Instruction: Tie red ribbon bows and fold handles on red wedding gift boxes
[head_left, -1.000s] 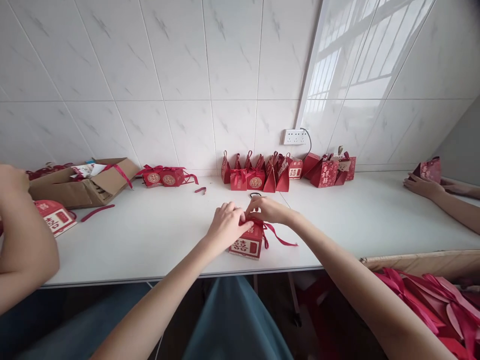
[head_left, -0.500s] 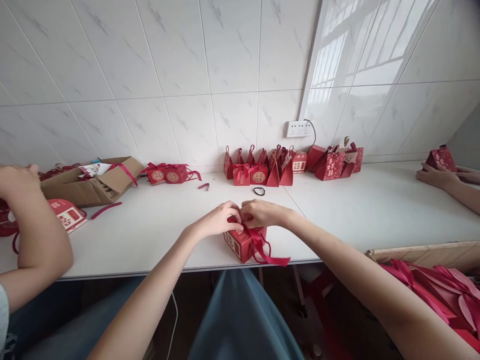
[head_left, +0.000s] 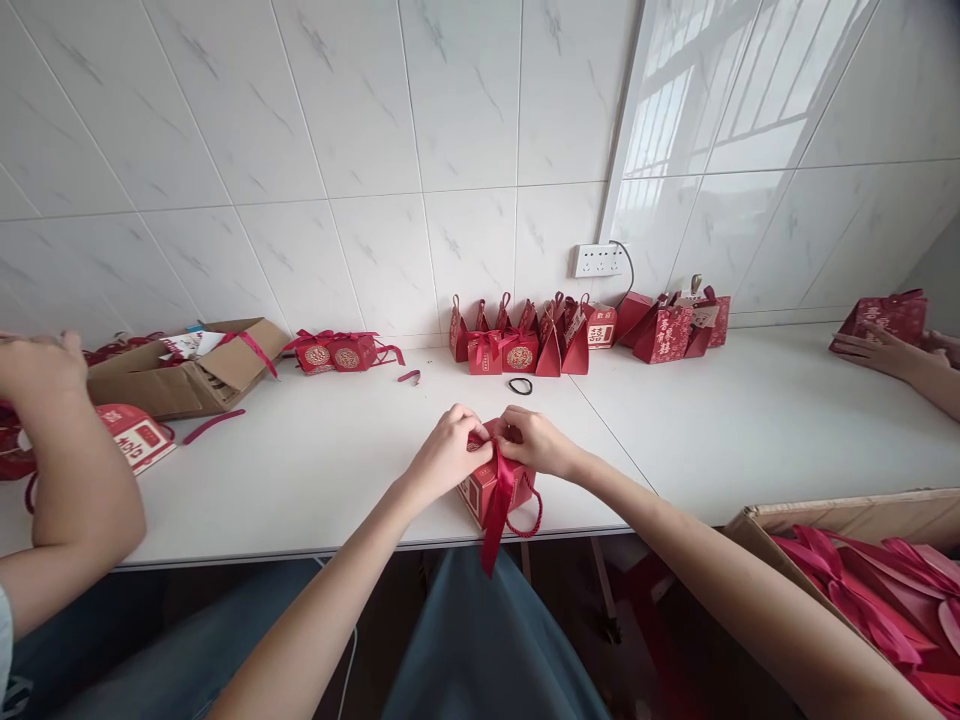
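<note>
A small red gift box [head_left: 480, 492] with gold and white print stands at the front edge of the white table. My left hand [head_left: 454, 448] pinches the red ribbon at the box's top from the left. From the right, my right hand [head_left: 534, 440] pinches the same ribbon, its fingertips close to the left ones. One tail of the red ribbon [head_left: 498, 515] hangs down the box's front past the table edge. A twisted red cord [head_left: 538, 518] loops out at the box's right side. The knot area is hidden by my fingers.
Red boxes [head_left: 519, 352] line the wall, beside a black band [head_left: 520, 385]. An open carton [head_left: 169, 385] lies at left near another person's arm [head_left: 86, 470]. A carton of ribboned boxes [head_left: 847, 505] is at lower right. Another person's hand [head_left: 874, 348] touches a box far right.
The ribbon tail has swung from pointing right to hanging straight down the front. My hands have shifted slightly right. The far-right person's box has turned to show more of its printed side.
</note>
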